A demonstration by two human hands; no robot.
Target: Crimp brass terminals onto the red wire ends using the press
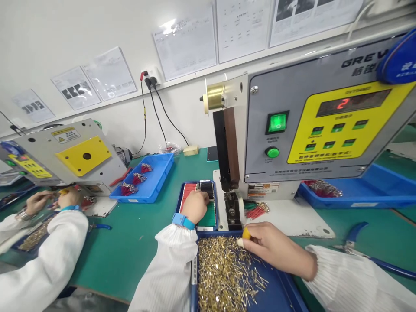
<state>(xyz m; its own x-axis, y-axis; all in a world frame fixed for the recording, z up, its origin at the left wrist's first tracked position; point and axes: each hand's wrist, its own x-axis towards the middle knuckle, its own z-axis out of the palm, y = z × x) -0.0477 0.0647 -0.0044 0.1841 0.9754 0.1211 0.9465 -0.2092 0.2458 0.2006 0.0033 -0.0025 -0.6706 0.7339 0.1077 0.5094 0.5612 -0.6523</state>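
My left hand (195,205), with a blue wrist strap (183,220), reaches over a small blue tray (178,206) of short wires sorted by colour. Its curled fingers touch the black wires (208,187); what they pinch, if anything, is hidden. Red wires (187,191) lie to their left and green wires (210,215) nearer to me. My right hand (276,247) is closed above the right rear of a larger blue tray (282,286) of gold metal pins (224,273). A yellow finger cot (246,233) covers one fingertip. I cannot make out what this pinch holds.
A crimping machine (232,212) stands behind the pin tray, with red and green wires (256,209) beside its head. Blue-handled pliers (352,242) lie right. A blue bin (143,180) holds red wire bundles. A co-worker's hands (66,198) are at another machine (78,151) left.
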